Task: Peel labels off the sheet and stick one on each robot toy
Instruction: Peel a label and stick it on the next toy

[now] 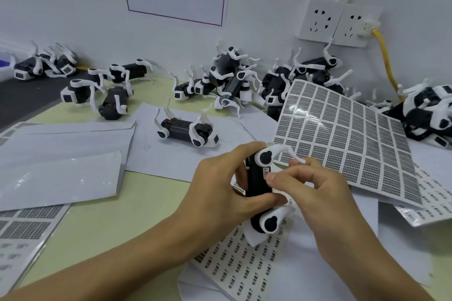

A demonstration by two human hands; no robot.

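Note:
My left hand [220,186] grips a black-and-white robot dog toy [256,186] by its black body, held upright above the table. My right hand [318,193] presses its fingertips on a small white label [267,171] on the toy's side. A glossy label sheet [354,139] with rows of grey labels rests tilted just right of the toy. Another sheet of small dark labels [244,269] lies flat under my wrists. One toy [188,129] lies on its back on white paper ahead.
Heaps of robot toys lie along the wall: far left [46,63], left centre [102,93], middle [227,80] and right [428,110]. Used backing sheets [61,154] cover the left. Wall sockets [337,24] carry a yellow cable [386,61].

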